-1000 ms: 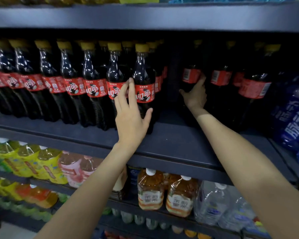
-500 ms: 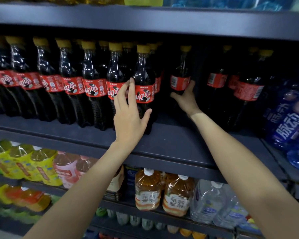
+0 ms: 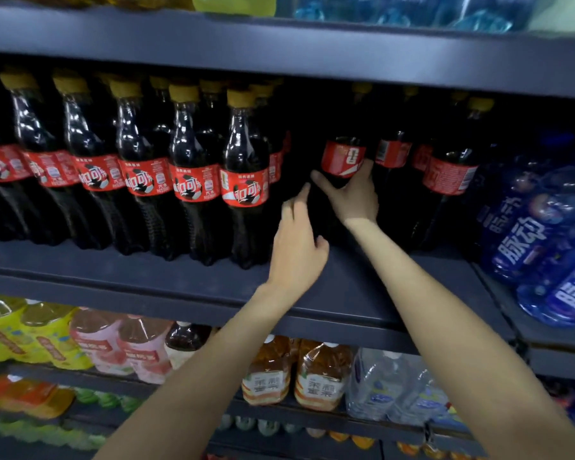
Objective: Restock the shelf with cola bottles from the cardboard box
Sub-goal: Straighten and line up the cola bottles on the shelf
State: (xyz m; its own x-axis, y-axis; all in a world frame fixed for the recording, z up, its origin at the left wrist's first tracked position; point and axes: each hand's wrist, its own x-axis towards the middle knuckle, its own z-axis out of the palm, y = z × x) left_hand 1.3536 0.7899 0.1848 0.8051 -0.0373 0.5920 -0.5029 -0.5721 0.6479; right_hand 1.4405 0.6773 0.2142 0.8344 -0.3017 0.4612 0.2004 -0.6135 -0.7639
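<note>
A row of cola bottles [image 3: 186, 174] stands upright along the front of the dark shelf [image 3: 166, 277], each with a yellow cap, dark liquid and a red label (white characters and a black-and-white ball printed on it). More stand behind them in shadow. To the right of a gap, one cola bottle [image 3: 343, 158] is held in the right hand [image 3: 354, 194], roughly upright, its label turned partly away. Further right, several more bottles [image 3: 450, 175] stand upright, labels facing different ways.
</note>
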